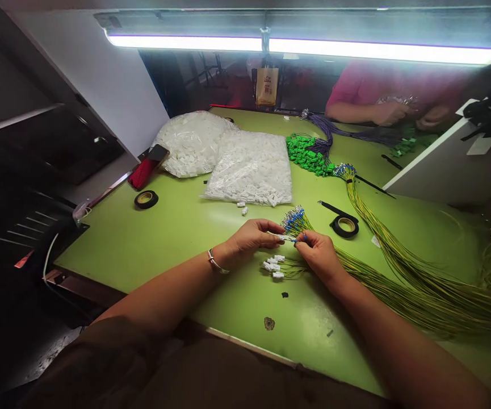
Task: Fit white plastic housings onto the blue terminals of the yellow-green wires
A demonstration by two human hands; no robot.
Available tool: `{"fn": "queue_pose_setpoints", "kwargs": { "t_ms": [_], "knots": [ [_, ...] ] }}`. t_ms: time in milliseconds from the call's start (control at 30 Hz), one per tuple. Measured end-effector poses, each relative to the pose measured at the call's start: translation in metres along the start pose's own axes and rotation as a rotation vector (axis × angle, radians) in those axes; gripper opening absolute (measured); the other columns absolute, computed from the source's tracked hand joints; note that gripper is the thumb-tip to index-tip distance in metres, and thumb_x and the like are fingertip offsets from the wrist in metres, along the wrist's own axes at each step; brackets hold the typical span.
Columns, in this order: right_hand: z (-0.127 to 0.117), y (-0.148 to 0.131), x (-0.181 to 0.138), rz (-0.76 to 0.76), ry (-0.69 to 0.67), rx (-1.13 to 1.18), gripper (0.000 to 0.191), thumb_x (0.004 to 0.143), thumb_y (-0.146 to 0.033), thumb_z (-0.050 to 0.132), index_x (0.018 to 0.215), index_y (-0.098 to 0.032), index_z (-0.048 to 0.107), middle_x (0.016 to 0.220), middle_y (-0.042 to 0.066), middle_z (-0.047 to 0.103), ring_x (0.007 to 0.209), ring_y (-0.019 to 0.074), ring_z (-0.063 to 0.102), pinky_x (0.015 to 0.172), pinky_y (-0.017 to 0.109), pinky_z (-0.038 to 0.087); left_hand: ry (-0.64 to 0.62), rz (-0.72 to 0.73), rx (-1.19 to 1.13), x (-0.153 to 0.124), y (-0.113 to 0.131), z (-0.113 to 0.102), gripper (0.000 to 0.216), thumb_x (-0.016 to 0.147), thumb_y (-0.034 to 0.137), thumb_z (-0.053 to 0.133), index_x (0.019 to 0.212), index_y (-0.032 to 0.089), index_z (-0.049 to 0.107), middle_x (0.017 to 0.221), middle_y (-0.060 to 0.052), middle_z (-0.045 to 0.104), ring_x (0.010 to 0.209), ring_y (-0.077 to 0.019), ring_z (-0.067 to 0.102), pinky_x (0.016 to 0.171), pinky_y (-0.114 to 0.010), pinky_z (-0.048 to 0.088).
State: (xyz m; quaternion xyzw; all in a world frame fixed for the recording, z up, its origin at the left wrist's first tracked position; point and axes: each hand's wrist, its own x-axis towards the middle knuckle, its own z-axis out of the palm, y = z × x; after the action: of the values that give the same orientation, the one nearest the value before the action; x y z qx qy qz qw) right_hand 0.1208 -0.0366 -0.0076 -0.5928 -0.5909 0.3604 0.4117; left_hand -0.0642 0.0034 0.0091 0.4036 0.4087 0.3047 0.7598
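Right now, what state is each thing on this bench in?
left hand, pinched shut on white connector
right hand, pinched shut on blue-tipped wire
wire bundle, loose, fanned across table
fitted connectors, on wire ends, lying by the hands
right tape roll, flat, tail peeled out
left tape roll, flat, fully wound
nearer plastic bag, full, lying flat

I read the counter (155,238) as smooth green laminate, slight sheen, scuffed near me. Far left bags (249,170): clear glossy plastic film. White housings (273,266) near centre: matt hard plastic. Wires (398,278) right: smooth yellow-green plastic insulation. Tape rolls (344,226): black, semi-gloss. Bracelet (215,262), left wrist: polished metal. Far green housings (307,153): glossy plastic.
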Motion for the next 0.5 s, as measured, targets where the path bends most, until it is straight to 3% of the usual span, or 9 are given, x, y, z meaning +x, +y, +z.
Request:
{"fn": "queue_pose_setpoints", "kwargs": {
  "t_ms": [267,500],
  "knots": [
    [0.001,0.001,-0.001,-0.047,0.017,-0.046,0.009,0.064,-0.024,0.052,0.058,-0.017,0.052,0.053,-0.003,0.044,0.053,0.0104,0.037,0.051,0.023,0.031,0.004,0.045,0.154,0.002,-0.006,0.008,0.038,0.055,0.03,0.082,0.084,0.008,0.071,0.07,-0.008,0.07,0.064,-0.0125,0.064,0.068,-0.025,0.051],
    [0.002,0.006,-0.005,-0.125,0.047,-0.111,0.011,0.07,-0.024,0.056,0.075,-0.016,0.061,0.055,-0.004,0.049,0.05,0.0091,0.038,0.049,0.022,0.032,0.007,0.043,0.139,0.007,-0.012,0.006,0.037,0.055,0.035,0.082,0.074,0.007,0.07,0.062,-0.006,0.068,0.057,-0.011,0.061,0.062,-0.024,0.05]
  ]
}}
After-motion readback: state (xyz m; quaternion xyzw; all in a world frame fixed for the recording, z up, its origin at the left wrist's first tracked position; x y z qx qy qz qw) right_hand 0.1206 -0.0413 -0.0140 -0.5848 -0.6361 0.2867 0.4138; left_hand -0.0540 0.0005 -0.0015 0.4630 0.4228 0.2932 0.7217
